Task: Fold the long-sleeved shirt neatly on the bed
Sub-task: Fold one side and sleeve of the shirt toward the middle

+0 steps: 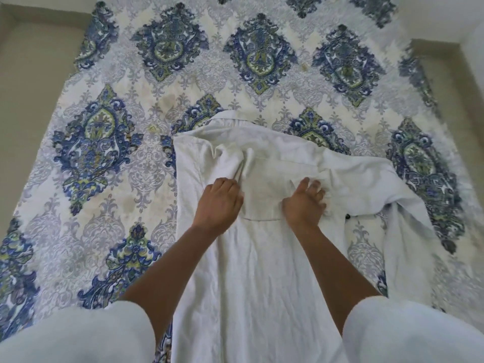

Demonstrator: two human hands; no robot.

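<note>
A white long-sleeved shirt (262, 258) lies lengthwise on the bed, collar (230, 117) at the far end. Its left side is folded in over the body, leaving a straight edge on the left. The right sleeve (408, 205) spreads out to the right and hangs down toward me. My left hand (220, 203) rests on the upper middle of the shirt with its fingers curled into a bunch of wrinkled cloth. My right hand (305, 203) presses on the cloth a little to the right, fingers spread. A dark button (347, 216) shows beside the right hand.
The bed is covered by a sheet (110, 158) with blue and green medallions on white and grey. Beige floor (31, 74) runs along the left side, and a strip of it shows at the right (455, 100). White sleeves cover my upper arms at the bottom.
</note>
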